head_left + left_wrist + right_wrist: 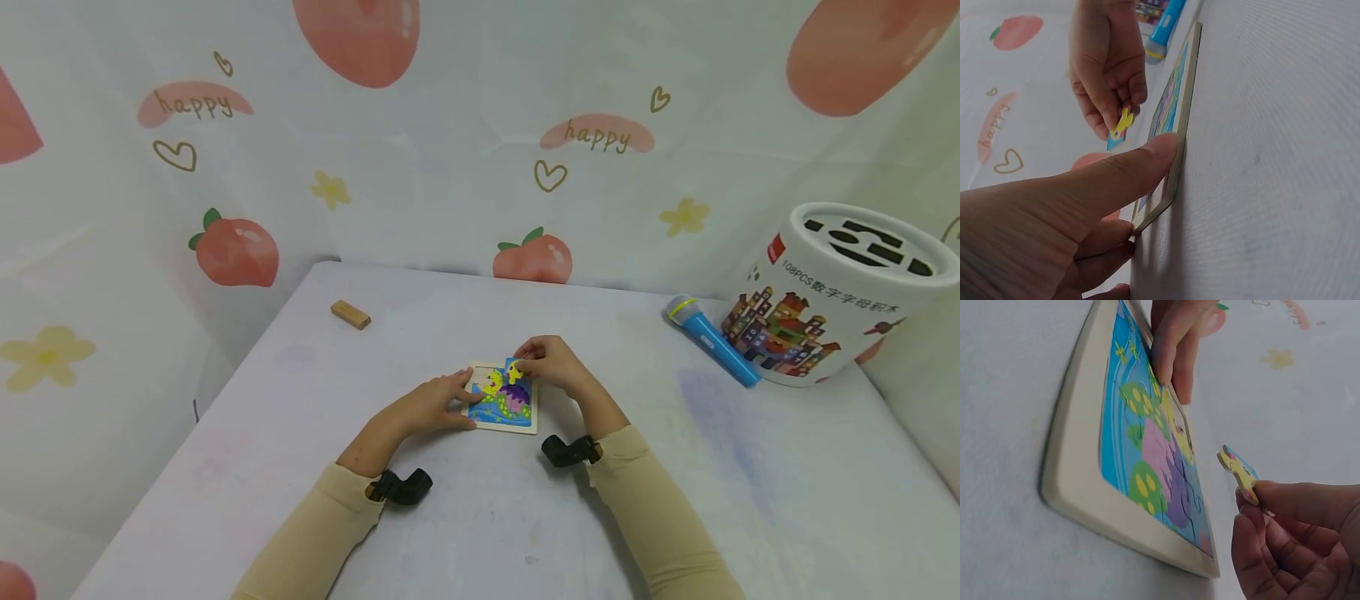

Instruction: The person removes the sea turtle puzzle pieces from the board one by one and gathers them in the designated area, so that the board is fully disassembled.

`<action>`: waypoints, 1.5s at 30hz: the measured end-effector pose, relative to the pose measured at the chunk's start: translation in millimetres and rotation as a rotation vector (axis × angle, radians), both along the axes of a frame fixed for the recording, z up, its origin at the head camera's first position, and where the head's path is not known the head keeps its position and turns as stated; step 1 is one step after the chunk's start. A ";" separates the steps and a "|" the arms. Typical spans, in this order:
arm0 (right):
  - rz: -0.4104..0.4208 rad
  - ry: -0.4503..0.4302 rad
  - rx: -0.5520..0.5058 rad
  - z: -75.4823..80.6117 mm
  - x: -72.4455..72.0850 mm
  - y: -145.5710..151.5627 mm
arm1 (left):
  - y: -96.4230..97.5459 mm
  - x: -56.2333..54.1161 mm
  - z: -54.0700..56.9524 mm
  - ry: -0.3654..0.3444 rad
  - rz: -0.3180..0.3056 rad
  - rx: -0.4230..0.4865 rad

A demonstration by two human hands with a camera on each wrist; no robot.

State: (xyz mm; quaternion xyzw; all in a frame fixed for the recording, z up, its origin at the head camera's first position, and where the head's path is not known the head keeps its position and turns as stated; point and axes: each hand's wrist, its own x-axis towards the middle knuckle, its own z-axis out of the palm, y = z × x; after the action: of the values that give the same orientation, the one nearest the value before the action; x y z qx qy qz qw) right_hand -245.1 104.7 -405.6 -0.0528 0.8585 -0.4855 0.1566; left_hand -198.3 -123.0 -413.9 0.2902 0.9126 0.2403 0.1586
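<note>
A square jigsaw puzzle [501, 414] in a pale wooden frame lies on the table, its blue picture showing yellow, purple and green shapes. My left hand [433, 404] holds the frame at its left side, thumb near the front corner and fingers farther back. Between thumb and fingertips, my right hand [553, 364] pinches a yellow-and-blue puzzle piece [1244, 475]. That piece is raised over the far part of the puzzle. In the head view, a bare pale patch shows in the picture's upper left.
A small wooden block [351, 314] lies at the back left of the table. Toward the back right, a blue toy microphone [712, 340] lies beside a large white bucket [810, 308] with a slotted lid. A printed cloth [450, 167] hangs behind the table.
</note>
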 end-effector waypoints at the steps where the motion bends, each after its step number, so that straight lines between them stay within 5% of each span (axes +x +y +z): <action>1: 0.001 -0.002 0.002 0.3 0.4 2.0 | -0.1 0.0 -0.2 0.001 0.001 -0.001; 45: -0.094 -0.039 0.043 -12.9 7.5 72.9 | 0.6 3.4 1.4 -0.020 0.033 -0.003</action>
State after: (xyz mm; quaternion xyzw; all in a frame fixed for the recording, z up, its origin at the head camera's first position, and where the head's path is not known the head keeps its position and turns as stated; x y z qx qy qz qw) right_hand -237.7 177.5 -418.5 0.0003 0.8671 -0.4745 0.1514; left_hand -194.9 -122.4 -412.6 0.2724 0.9160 0.2443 0.1643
